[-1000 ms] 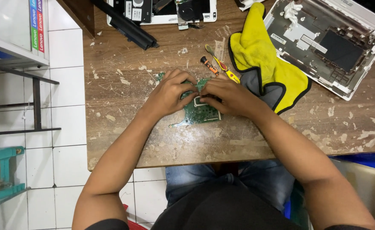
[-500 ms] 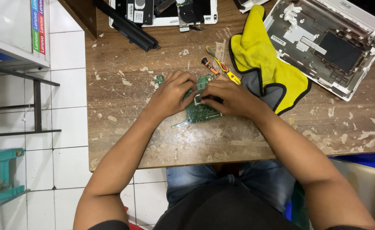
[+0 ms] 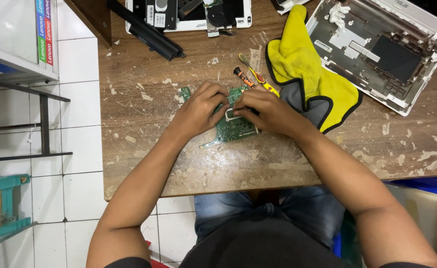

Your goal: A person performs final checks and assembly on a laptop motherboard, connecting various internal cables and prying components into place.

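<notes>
Near the middle of the counter, closer to its near edge than its far one, a green circuit board lies flat on the scarred, paint-flecked wood. The left hand rests on the board's left part with its fingers curled down and close together, pressing on the board's upper area. The right hand comes in from the other side, fingers bent and bunched against the board's top right, tips nearly meeting those of the left hand; whether they pinch a small part there cannot be told. Both forearms stretch forward from the near edge and converge on the board, wrists low over the wood.

Just beyond the hands lie small screwdrivers with orange and yellow handles. A soft yellow cloth with dark trim is crumpled beside the right hand. Toward the far right corner sits an opened white laptop shell; at the far edge, a long black battery.
</notes>
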